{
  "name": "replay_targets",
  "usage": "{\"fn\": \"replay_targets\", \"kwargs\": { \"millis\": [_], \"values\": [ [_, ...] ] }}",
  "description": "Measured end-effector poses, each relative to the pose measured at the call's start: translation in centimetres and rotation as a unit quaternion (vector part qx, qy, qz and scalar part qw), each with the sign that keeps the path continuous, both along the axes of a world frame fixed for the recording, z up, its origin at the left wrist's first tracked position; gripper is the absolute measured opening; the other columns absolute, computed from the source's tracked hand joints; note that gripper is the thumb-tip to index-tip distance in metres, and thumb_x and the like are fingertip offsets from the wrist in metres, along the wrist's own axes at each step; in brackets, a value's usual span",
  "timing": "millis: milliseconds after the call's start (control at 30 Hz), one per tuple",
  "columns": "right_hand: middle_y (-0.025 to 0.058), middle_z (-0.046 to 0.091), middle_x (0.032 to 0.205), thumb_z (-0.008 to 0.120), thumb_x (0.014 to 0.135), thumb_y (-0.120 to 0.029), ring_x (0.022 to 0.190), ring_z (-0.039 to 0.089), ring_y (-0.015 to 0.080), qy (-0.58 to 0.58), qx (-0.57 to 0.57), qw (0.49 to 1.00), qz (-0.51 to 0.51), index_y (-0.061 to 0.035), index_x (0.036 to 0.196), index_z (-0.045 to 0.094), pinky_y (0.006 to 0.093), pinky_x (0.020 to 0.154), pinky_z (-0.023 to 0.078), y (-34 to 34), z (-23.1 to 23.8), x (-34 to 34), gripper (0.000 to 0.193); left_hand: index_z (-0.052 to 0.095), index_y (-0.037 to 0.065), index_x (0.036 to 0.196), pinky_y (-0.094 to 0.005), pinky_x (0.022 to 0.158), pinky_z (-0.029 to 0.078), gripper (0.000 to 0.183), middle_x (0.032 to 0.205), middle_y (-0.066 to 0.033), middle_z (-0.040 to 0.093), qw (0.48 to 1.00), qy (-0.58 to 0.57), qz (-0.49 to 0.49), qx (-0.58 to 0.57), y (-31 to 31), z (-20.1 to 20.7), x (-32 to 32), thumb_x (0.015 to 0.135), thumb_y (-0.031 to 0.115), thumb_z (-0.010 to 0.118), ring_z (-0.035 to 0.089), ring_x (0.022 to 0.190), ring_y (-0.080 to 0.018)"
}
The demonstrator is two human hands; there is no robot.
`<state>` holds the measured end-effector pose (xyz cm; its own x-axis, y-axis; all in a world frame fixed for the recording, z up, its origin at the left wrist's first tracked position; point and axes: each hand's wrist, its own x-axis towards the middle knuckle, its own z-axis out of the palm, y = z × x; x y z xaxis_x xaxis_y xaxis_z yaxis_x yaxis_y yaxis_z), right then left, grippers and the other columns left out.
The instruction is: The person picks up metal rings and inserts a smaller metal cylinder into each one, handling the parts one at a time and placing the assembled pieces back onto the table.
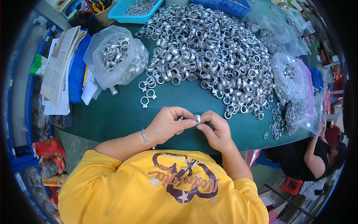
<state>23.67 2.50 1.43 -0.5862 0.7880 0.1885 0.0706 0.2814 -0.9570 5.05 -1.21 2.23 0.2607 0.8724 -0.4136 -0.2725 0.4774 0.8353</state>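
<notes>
Silver metal shines on the small ring (197, 119), which is up between the two hands, over the near part of the green table (112, 121). The left hand (166, 125) pinches one side with thumb and finger, and the right hand (217, 133) pinches the other — their tips almost meet. Something else small and shiny (181, 118) shows between the left fingers; I cannot tell what. Bare green top lies left of the hands and in front of them, up to a big heap of rings (220, 56), and the table stops close to the yellow shirt (112, 194). Letters (192, 181) and stars (183, 196) are printed on that shirt. Past a clear bag (95, 56) of rings, papers (61, 71) sit at the left — their print is too small to read.
</notes>
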Motion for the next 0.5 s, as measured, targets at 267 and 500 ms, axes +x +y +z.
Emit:
{"fn": "replay_targets", "kwargs": {
  "millis": [267,500],
  "values": [
    [0.0082,0.059,0.080,0.059,0.080,0.002,0.072,0.057,0.0135,0.039,-0.107,0.993,0.016,0.0013,0.087,0.056,0.0228,0.064,0.046,-0.3,-0.6,0.4,0.007,0.062,0.001,0.088,-0.0196,0.054,0.038,0.010,0.076,-0.0018,0.057,0.945,0.164,-0.010,0.283,-0.1,-0.7,-0.1,0.079,0.005,0.065,0.047,0.062,-0.0059],
    [0.0207,0.055,0.111,0.060,0.077,0.009,0.098,0.057,0.0210,0.306,-0.281,0.909,0.031,-0.0026,0.096,0.045,0.0305,0.084,0.048,-0.2,-2.0,0.5,0.027,0.053,0.002,0.084,-0.0190,0.053,0.039,0.011,0.078,-0.0021,0.054,0.966,0.166,0.030,0.195,-0.1,-1.0,0.2,0.079,0.001,0.063,0.048,0.063,-0.0069]
  ]
}}
